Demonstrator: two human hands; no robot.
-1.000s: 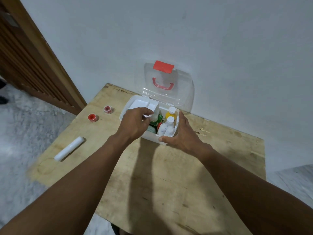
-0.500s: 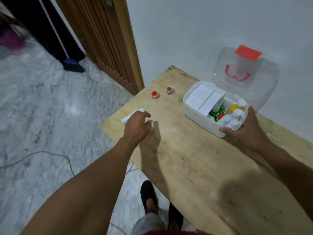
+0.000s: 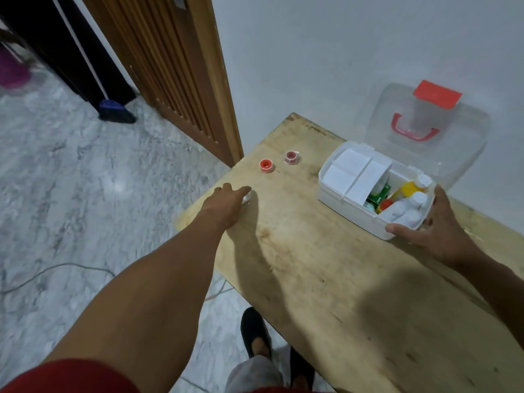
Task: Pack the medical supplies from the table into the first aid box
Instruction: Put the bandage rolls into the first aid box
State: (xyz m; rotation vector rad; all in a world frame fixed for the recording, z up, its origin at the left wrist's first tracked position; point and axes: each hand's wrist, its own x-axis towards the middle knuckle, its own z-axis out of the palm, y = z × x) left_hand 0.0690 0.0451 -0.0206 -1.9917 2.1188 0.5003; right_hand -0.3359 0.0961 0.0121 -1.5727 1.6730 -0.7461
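The white first aid box (image 3: 344, 211) stands open at the table's far right, its clear lid (image 3: 453, 154) with a red handle leaning back against the wall. Inside are white pads, a green pack, a yellow bottle and white bottles. My right hand (image 3: 433, 228) grips the box's near right corner. My left hand (image 3: 226, 204) lies near the table's left edge with its fingers curled over a white roll (image 3: 247, 197); only the roll's tip shows. Two small red tape rolls (image 3: 266, 165) (image 3: 292, 158) sit on the table beyond my left hand.
The wooden table (image 3: 326, 279) stands against a white wall, and its left edge drops to a marble floor. A wooden slatted door stands at the back left. My feet show below the table's near edge. A cable lies on the floor.
My left hand left the box, swung left and came down on the white roll. My view turned left with it. The right hand stayed on the box corner.
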